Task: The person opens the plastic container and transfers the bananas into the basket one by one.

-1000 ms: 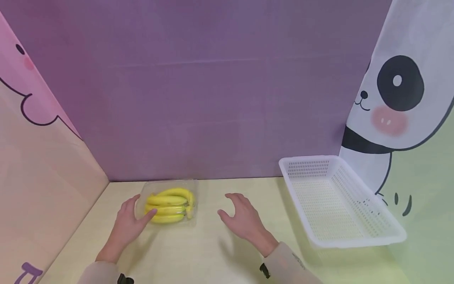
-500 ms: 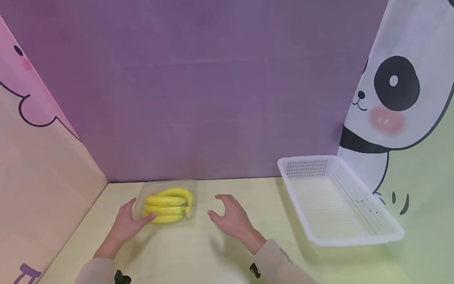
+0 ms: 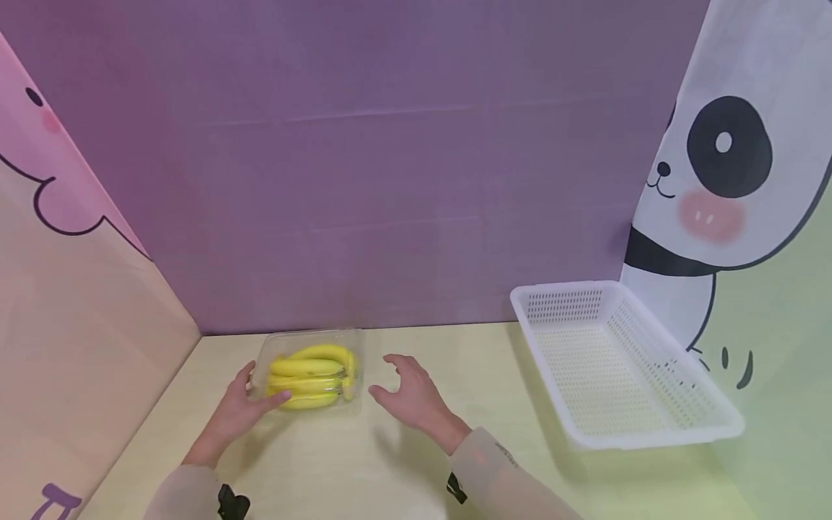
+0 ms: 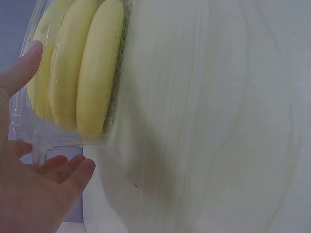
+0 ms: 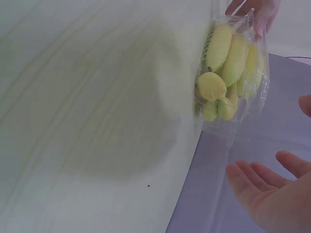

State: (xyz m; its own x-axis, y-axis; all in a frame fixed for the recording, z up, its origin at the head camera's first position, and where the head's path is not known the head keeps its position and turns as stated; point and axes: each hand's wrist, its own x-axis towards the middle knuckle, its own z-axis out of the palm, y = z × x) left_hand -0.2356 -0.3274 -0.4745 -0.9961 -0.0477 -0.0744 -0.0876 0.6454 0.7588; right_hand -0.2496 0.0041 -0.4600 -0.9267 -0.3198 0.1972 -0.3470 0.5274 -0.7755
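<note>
A clear plastic clamshell box (image 3: 357, 412) holding several yellow bananas (image 3: 305, 384) lies on the table near the back wall. My left hand (image 3: 235, 410) is at the box's left end, its thumb over the lid and its fingers spread along the far side of that end. In the left wrist view the fingertips (image 4: 83, 170) show just past the box's edge; whether they press on it I cannot tell. My right hand (image 3: 416, 396) hovers right of the box, apart from it, thumb and fingers spread and holding nothing.
A white perforated plastic basket (image 3: 650, 440) stands at the right of the pale wooden table (image 3: 338, 477). A purple backdrop (image 3: 390, 217) rises behind the table. Printed side panels, one with a panda (image 3: 656, 303), border it left and right.
My right hand has moved left toward the box, closing much of the gap. The left hand shifts only slightly at the box's left end. Box and basket stay in place.
</note>
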